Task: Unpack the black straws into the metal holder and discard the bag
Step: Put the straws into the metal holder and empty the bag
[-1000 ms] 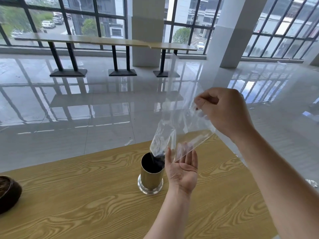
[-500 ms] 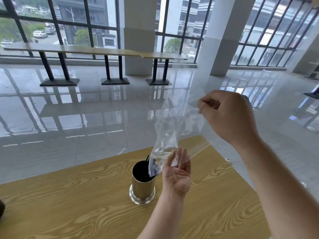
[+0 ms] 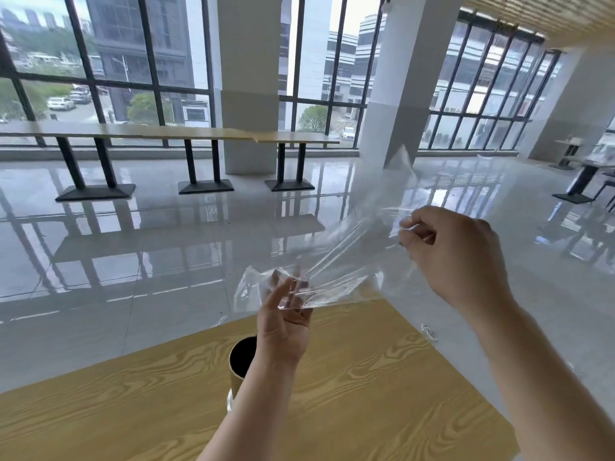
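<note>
Above the light wooden table we hold the clear crinkled plastic bag stretched between our hands. Our right hand is a closed fist pinching one end; our left hand grips the other with fingers half curled. Below it stands the gold metal cylinder holder, dark inside.
</note>
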